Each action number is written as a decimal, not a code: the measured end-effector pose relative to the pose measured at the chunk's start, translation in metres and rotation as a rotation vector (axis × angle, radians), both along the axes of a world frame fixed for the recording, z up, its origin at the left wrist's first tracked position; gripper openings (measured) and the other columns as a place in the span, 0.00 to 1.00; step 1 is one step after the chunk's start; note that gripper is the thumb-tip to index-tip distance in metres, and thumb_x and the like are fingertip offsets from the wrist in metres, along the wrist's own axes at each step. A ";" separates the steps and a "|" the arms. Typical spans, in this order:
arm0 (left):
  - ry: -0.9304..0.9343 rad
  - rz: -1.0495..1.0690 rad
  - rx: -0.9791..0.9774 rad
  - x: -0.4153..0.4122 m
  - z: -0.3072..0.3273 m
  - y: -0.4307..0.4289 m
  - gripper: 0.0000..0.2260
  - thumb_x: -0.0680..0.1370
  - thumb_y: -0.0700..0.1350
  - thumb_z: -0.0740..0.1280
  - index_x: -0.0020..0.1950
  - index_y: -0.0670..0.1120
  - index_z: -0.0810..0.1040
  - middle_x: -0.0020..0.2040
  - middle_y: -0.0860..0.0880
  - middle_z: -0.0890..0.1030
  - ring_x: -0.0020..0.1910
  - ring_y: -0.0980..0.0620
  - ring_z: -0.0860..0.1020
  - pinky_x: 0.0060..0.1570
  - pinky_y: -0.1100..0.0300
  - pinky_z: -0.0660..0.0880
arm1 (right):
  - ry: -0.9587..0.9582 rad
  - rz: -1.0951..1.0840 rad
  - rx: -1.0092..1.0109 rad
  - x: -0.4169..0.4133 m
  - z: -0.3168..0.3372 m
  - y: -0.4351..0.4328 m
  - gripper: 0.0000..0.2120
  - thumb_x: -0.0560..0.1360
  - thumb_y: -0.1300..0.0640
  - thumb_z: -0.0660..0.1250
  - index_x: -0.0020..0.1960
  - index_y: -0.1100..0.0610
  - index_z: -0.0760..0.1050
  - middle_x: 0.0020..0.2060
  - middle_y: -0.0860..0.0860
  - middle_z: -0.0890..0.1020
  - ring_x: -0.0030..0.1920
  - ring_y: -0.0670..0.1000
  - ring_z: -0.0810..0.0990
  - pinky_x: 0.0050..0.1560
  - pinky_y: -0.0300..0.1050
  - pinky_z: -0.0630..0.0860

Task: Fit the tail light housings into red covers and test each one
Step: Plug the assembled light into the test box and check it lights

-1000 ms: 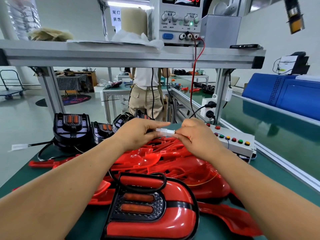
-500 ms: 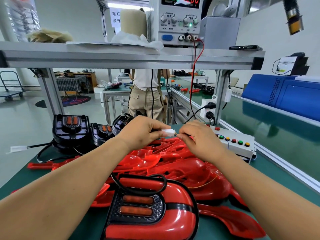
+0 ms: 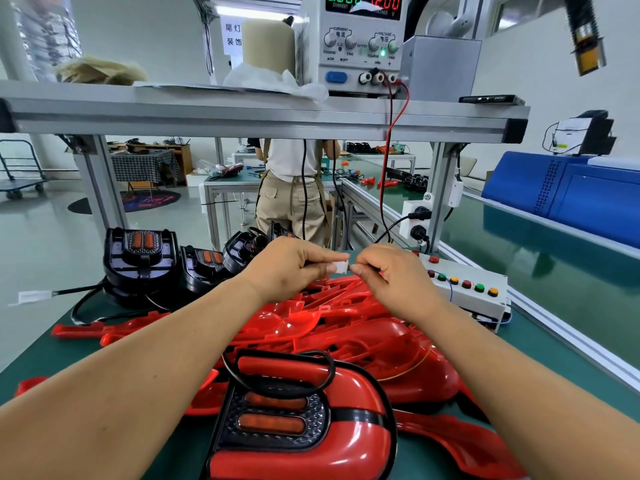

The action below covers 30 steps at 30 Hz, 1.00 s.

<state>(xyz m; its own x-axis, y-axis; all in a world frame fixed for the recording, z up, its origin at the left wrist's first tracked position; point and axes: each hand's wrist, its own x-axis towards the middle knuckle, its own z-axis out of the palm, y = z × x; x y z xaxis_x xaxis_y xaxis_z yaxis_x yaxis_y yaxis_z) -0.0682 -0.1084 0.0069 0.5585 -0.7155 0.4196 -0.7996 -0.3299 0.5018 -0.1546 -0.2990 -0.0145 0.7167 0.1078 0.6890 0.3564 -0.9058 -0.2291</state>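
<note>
- Left hand (image 3: 287, 268) pinches the white connector (image 3: 338, 267) above the bench (image 3: 41, 348). Right hand (image 3: 394, 278) is closed at the connector's other end on a small part mostly hidden by its fingertips, judged to be the mating plug.
- The tail light housing (image 3: 273, 415) sits in its red cover (image 3: 349, 441) on the bench, nearest the person. Its black cable (image 3: 280, 381) loops over the top edge.
- Risk 1: a skewed or reversed push bends the pins or jams the shells, because the fingertips cover the joint line.
- Risk 2: a half-seated plug gives a false failure. The power supply (image 3: 360, 46) shows twelve volts and zero current, and both lamps appear unlit.
- Risk 3: raising the connector further tightens the cable, which could drag the unit or pull the housing out of its cover.
- Risk 4: a slipped pinch drops the connector into the loose red covers (image 3: 346, 327) directly below.
</note>
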 end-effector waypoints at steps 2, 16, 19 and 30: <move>-0.001 0.027 0.072 0.001 0.003 0.000 0.19 0.78 0.47 0.69 0.65 0.64 0.73 0.58 0.55 0.83 0.51 0.62 0.80 0.55 0.72 0.72 | 0.029 -0.018 0.014 0.003 -0.001 0.000 0.10 0.78 0.58 0.67 0.39 0.61 0.76 0.32 0.47 0.73 0.37 0.49 0.71 0.39 0.43 0.63; 0.348 0.380 0.239 -0.030 0.022 0.101 0.19 0.82 0.49 0.62 0.74 0.56 0.68 0.50 0.51 0.79 0.47 0.56 0.80 0.40 0.64 0.71 | 0.709 -0.617 -0.063 0.034 -0.020 -0.057 0.40 0.66 0.22 0.56 0.62 0.53 0.72 0.68 0.55 0.71 0.69 0.56 0.68 0.71 0.59 0.61; 0.393 0.353 0.116 -0.060 0.012 0.117 0.16 0.82 0.48 0.61 0.69 0.61 0.71 0.52 0.50 0.82 0.47 0.60 0.81 0.44 0.62 0.77 | 0.791 -0.621 -0.098 0.041 -0.019 -0.063 0.46 0.64 0.19 0.51 0.68 0.51 0.69 0.75 0.56 0.62 0.75 0.57 0.61 0.74 0.59 0.52; 0.534 0.450 -0.147 -0.092 -0.050 0.121 0.14 0.83 0.46 0.60 0.63 0.63 0.74 0.52 0.55 0.81 0.46 0.59 0.79 0.55 0.56 0.78 | 0.841 -0.633 -0.155 0.044 -0.022 -0.063 0.55 0.61 0.17 0.37 0.74 0.49 0.63 0.78 0.54 0.57 0.77 0.57 0.55 0.76 0.59 0.42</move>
